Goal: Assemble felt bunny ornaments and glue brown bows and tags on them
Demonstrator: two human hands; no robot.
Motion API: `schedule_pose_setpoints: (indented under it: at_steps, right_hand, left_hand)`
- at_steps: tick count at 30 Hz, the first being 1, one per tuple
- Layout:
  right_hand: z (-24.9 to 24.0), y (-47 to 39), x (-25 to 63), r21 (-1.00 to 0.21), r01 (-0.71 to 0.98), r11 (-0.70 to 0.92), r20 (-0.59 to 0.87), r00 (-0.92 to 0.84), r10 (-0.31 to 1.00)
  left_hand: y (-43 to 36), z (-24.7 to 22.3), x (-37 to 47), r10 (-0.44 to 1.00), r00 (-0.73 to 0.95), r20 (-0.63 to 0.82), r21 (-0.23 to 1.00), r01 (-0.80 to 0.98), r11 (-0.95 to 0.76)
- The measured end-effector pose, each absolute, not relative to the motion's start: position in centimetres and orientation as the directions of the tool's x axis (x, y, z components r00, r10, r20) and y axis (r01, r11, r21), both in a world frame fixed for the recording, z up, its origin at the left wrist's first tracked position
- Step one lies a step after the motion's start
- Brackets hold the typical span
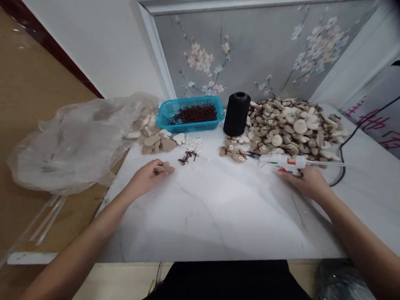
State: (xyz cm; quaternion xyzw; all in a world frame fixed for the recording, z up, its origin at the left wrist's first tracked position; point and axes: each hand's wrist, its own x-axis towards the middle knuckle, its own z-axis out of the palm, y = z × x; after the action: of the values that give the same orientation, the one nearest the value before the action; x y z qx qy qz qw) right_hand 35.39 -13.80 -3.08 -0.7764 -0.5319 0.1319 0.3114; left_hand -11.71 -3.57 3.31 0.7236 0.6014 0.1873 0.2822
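My left hand (pixel 145 179) is closed on a beige padded piece (pixel 165 168) over the left part of the table. My right hand (pixel 312 182) grips a white hot glue gun (pixel 276 159) with an orange label, its nozzle pointing left and a glue stick out of its back end. Small brown bows (pixel 187 157) and tiny white tags (pixel 195 143) lie between the hands. Left of the nozzle are a few finished-looking beige pieces (pixel 239 156) with bows and tags. More beige and white pieces (pixel 158 143) lie beyond my left hand.
A blue basket (pixel 192 128) of brown bows and a black thread cone (pixel 237 115) stand at the back. A large heap of padded pieces (pixel 291 124) fills the back right. A clear plastic bag (pixel 77 146) spreads at left; a black cord (pixel 342 157) runs at right.
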Motion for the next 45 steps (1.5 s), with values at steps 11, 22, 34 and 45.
schedule_pose_setpoints:
  at_steps: [11, 22, 34, 45]
  right_hand:
    - [-1.9, -14.4, 28.1, -0.609, 0.765, -0.21, 0.196, 0.401, 0.895]
    - [-3.1, -14.7, 25.8, -0.532, 0.841, -0.092, 0.29, 0.284, 0.914]
    - [-3.0, -14.7, 25.5, -0.543, 0.834, -0.098, 0.261, 0.278, 0.924]
    - [-3.6, -14.9, 25.9, -0.541, 0.828, -0.145, 0.226, 0.309, 0.924]
  left_hand:
    - [-6.5, 0.4, 1.1, 0.824, 0.475, -0.309, 0.947, 0.234, 0.22]
    - [-7.2, -1.2, 1.3, 0.797, 0.497, -0.342, 0.94, 0.19, 0.285]
    - [-7.3, -1.4, 1.5, 0.809, 0.455, -0.373, 0.926, 0.122, 0.359]
    - [-7.4, -1.4, 1.5, 0.811, 0.448, -0.376, 0.924, 0.125, 0.36]
